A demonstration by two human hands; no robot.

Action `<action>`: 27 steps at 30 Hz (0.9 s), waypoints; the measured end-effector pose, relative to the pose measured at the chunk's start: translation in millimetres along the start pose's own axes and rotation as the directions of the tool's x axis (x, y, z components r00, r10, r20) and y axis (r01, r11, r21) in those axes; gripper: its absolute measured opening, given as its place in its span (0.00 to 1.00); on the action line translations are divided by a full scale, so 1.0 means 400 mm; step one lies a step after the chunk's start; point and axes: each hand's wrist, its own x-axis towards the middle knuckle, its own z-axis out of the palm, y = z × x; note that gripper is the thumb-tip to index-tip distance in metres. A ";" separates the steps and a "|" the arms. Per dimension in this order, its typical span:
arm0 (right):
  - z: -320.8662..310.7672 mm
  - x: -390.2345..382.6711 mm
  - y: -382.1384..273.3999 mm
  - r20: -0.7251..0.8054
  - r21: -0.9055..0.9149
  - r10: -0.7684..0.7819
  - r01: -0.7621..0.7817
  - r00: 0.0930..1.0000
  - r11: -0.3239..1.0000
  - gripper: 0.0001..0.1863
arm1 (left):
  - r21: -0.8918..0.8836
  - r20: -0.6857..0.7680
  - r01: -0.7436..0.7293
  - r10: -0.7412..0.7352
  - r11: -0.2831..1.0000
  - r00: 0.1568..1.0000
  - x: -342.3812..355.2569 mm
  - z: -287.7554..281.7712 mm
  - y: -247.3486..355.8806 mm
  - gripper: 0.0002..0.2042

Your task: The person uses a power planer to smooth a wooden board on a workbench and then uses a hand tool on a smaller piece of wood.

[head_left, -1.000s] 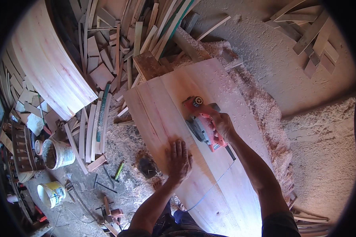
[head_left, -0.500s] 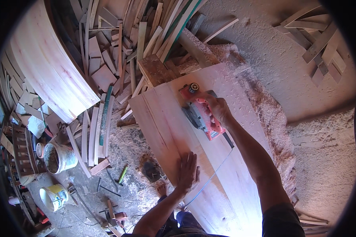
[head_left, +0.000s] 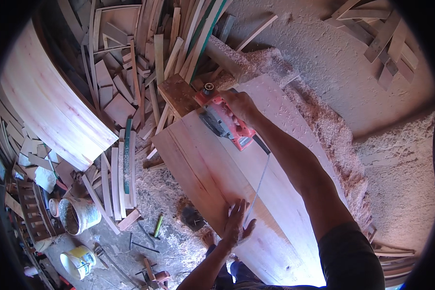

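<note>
A red electric hand planer (head_left: 227,122) sits near the far end of a wide pale wooden board (head_left: 270,193), its front reaching that end's edge. My right hand (head_left: 243,107) is wrapped round the planer's top handle. The planer's thin cord (head_left: 260,188) runs back over the board toward my left hand (head_left: 235,226). That hand rests on the board nearer to me, fingers spread, the thumb apart; the cord passes close by its fingertips. Beneath the board's far end shows a brown wooden block (head_left: 177,94).
Shavings (head_left: 336,130) are heaped along the board's right side. Offcuts (head_left: 118,108) pile up at the far left, beside a large pale panel (head_left: 53,104). Two buckets, one white (head_left: 88,216) and one yellow-white (head_left: 80,261), and a green-handled hammer (head_left: 158,225) are on the floor.
My right hand has pushed the planer forward and left to the board's far edge. My left hand stays on the board, its thumb now spread wider. The view has shifted slightly.
</note>
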 end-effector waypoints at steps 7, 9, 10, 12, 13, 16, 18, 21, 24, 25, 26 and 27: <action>0.053 0.062 -0.068 0.014 0.102 -0.150 0.148 0.989 0.984 0.27 | 0.028 -0.105 -0.043 0.046 0.999 0.993 -0.010 0.002 -0.015 0.37; 0.073 0.108 -0.078 -0.016 0.091 -0.219 0.220 0.976 0.971 0.27 | -0.010 -0.151 -0.024 0.022 1.000 0.988 -0.016 0.008 -0.019 0.35; 0.060 0.120 -0.076 -0.047 0.042 -0.242 0.244 0.969 0.969 0.27 | -0.004 -0.158 -0.046 0.045 0.999 0.986 -0.023 0.019 -0.013 0.35; 0.044 0.083 -0.060 -0.090 0.030 -0.299 0.303 0.950 0.952 0.27 | 0.018 -0.173 -0.086 0.088 0.996 0.981 -0.019 0.029 -0.014 0.35; 0.045 0.037 -0.049 -0.107 0.065 -0.333 0.341 0.937 0.938 0.28 | 0.064 -0.215 -0.090 0.102 0.994 0.971 -0.006 0.027 -0.017 0.33; 0.017 -0.147 0.036 -0.104 0.132 -0.295 0.307 0.950 0.943 0.31 | 0.237 -0.214 -0.136 0.188 0.962 0.958 -0.014 0.038 -0.055 0.29; -0.018 -0.297 0.103 -0.057 0.155 -0.251 0.257 0.966 0.954 0.32 | 0.044 -0.198 -0.135 0.142 0.990 0.970 -0.032 0.043 -0.105 0.27; -0.112 -0.551 0.239 0.054 0.167 -0.143 0.132 0.988 0.977 0.29 | -0.226 0.010 0.210 -0.214 0.951 0.977 -0.131 -0.005 -0.036 0.27; -0.207 -0.860 0.362 0.123 0.008 -0.089 0.089 0.988 0.996 0.26 | 0.286 -0.016 -0.221 0.235 0.932 0.972 -0.316 -0.004 0.034 0.25; -0.247 -0.949 0.425 0.097 -0.027 -0.072 0.075 0.993 0.997 0.25 | 0.392 0.001 -0.291 0.316 0.873 0.949 -0.374 0.024 0.074 0.24; -0.282 -1.039 0.499 0.103 -0.045 -0.038 0.043 0.994 0.998 0.24 | 0.354 0.013 -0.269 0.283 0.896 0.959 -0.436 0.055 0.114 0.24; -0.312 -1.127 0.573 0.110 -0.057 -0.017 0.023 0.994 0.998 0.24 | 0.328 0.024 -0.248 0.254 0.911 0.967 -0.497 0.078 0.156 0.23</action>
